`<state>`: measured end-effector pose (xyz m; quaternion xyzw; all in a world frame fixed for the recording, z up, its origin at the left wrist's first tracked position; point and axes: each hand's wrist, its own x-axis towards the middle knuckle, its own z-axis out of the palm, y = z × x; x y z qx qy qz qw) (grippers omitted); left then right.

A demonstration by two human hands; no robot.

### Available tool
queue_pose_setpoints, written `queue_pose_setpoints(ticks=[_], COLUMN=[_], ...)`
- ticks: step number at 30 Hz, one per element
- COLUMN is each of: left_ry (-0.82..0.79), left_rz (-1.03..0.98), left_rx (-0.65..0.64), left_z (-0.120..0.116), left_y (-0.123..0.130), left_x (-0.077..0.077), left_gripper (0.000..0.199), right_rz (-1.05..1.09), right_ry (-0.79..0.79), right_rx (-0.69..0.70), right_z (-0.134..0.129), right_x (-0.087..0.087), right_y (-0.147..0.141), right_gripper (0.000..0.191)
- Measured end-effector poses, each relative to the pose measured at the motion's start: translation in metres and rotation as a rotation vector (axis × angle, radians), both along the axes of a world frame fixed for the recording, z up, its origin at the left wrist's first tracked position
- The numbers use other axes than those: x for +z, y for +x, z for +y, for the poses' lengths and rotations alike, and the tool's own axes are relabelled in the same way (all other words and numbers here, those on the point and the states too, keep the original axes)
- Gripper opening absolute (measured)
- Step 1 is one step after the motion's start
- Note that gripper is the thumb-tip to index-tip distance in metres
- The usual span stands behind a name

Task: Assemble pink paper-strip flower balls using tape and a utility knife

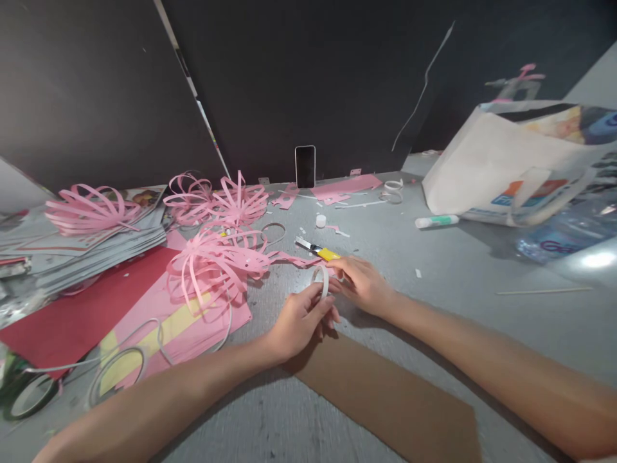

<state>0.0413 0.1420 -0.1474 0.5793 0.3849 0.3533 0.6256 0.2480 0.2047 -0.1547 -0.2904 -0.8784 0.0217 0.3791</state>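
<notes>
My left hand (299,321) is closed round a narrow white ring (324,283) that looks like a roll of tape, standing upright between thumb and fingers. Close to the ring on its right, my right hand (362,283) has its fingers curled together; what they pinch, if anything, is hidden. Just beyond that hand lies a yellow-handled tool (328,254) with a black collar and pale tip, perhaps a cutter. A pink paper strip (294,259) runs toward my hands from a pink paper-strip pompom (212,267). Under my left wrist, a long brown cardboard piece (385,395) reaches toward me.
More pink strip pompoms (238,202) sit at the back left, beside stacked newspapers (101,247) and red paper (91,308). A phone (305,167) leans against the dark wall. To the right are a glue stick (436,222), a white bag (482,167), a plastic bottle (559,235) and a thin stick (544,291).
</notes>
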Motion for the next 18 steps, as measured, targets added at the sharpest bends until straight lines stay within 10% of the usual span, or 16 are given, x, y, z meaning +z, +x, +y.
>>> queue_pose_setpoints(ticks=[18], left_ry=[0.124], left_rz=[0.096], left_rx=[-0.091], left_z=[-0.005], left_y=[-0.003], left_x=[0.006], left_gripper=[0.044], right_rz=[0.034], right_ry=[-0.078], right_rx=[0.070], right_z=[0.002], right_x=[-0.006], right_y=[-0.001], right_gripper=[0.037])
